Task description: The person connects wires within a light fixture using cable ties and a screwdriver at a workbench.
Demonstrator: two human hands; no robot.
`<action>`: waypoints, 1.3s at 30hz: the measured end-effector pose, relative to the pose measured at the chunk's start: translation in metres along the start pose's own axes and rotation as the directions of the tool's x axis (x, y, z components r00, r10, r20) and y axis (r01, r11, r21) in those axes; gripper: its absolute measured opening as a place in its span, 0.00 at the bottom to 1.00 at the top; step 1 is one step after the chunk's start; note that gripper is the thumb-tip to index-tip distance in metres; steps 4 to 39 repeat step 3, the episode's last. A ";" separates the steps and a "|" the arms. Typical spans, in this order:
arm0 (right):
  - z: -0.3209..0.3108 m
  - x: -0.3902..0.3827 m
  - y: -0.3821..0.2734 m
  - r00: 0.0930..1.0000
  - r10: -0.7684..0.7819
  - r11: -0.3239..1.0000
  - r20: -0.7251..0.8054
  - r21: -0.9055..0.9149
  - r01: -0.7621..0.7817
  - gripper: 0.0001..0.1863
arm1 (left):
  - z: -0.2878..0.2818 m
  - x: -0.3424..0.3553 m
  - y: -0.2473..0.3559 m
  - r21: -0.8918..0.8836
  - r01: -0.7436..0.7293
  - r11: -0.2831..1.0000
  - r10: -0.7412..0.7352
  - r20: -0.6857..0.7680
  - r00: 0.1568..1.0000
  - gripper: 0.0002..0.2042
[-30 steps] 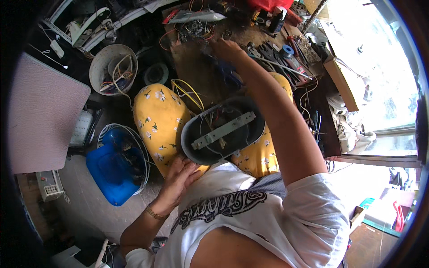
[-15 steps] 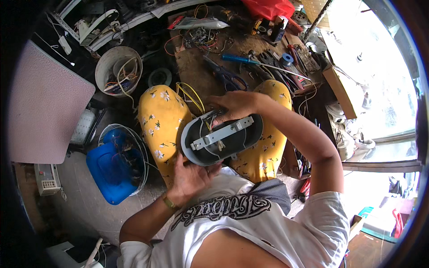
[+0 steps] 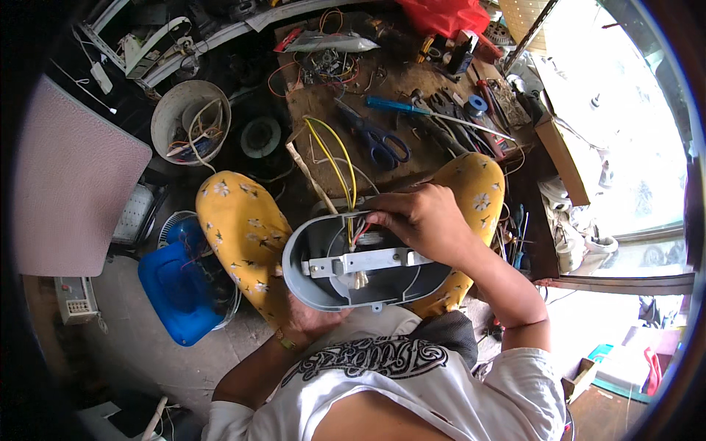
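Observation:
A grey oval housing (image 3: 292,268) is held open side up over my lap, with a flat metal bracket (image 3: 368,260) across its opening. My left hand (image 3: 312,317) supports its lower left side from beneath, fingers partly hidden under it. At the far right rim, my right hand (image 3: 426,220) grips with the thumb inside and the fingers outside. A short red wire (image 3: 362,233) lies by that thumb; whether it is pinched too, I cannot tell. Yellow wires (image 3: 334,154) and a pale sleeved cable (image 3: 312,180) rise past the far rim. A whitish connector (image 3: 360,280) hangs below the bracket.
Beyond my knees, a wooden board (image 3: 331,136) carries blue-handled scissors (image 3: 386,149), a long blue screwdriver (image 3: 397,106), pliers and tangled wires. To the left stand a bucket of wires (image 3: 159,121) and a blue basin (image 3: 176,309). A cardboard box (image 3: 562,162) is at right.
The housing has come nearer and turned more level. My right hand has shifted right along its rim. The yellow wires now stand upright, the pale cable has come into view, and my knees are wider apart.

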State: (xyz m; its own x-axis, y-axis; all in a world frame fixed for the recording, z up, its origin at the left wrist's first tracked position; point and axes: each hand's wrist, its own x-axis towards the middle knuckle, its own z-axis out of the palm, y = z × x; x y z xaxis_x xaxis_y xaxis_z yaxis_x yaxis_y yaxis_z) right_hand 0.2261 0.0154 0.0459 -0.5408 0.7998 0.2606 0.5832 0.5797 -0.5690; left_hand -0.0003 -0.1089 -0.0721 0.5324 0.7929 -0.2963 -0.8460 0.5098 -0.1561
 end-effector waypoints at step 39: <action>0.000 -0.009 0.002 1.000 -0.014 0.999 -0.013 -0.045 0.014 0.11 | 0.016 -0.032 -0.014 0.157 0.004 0.988 0.001 -0.032 0.999 0.32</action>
